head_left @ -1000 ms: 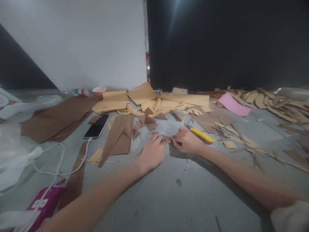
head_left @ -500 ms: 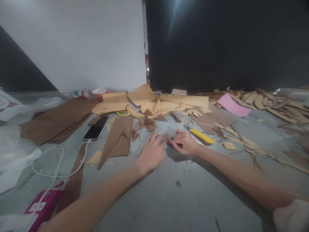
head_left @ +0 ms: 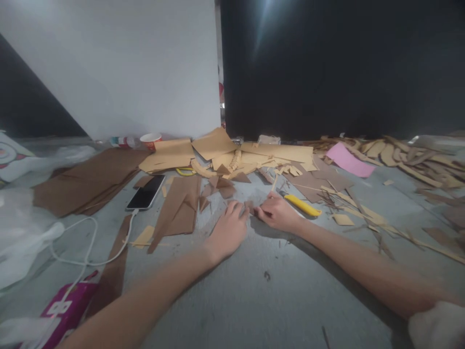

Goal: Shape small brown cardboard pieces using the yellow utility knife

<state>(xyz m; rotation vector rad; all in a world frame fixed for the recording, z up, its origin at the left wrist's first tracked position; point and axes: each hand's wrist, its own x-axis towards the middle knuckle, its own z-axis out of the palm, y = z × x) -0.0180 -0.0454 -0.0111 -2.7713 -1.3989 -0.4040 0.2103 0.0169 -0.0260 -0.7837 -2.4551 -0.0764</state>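
My left hand (head_left: 229, 230) rests low on the grey surface, its thumb and fingertips closed on a small brown cardboard piece (head_left: 249, 207). From the other side my right hand (head_left: 279, 214) pinches at that same piece with bent fingers, which partly hide it. A thin pale strip (head_left: 275, 182) sticks up behind the right knuckles; whether the hand grips it I cannot tell. Just right of that hand lies a yellow utility knife (head_left: 303, 205). Beyond my left fingers are several folded brown cardboard bits (head_left: 221, 185).
To the left are brown sheets (head_left: 94, 179), a phone (head_left: 146, 192) on a white cable and a magenta box (head_left: 67, 310). Tan sheets (head_left: 279, 154), a paper cup (head_left: 150, 140) and a pink paper (head_left: 350, 161) lie farther back. Cut strips (head_left: 378, 218) are scattered at right.
My right hand has shifted slightly, its fingers curling a little differently by the brown piece. My left hand stays almost in place, and the whole view has moved slightly.
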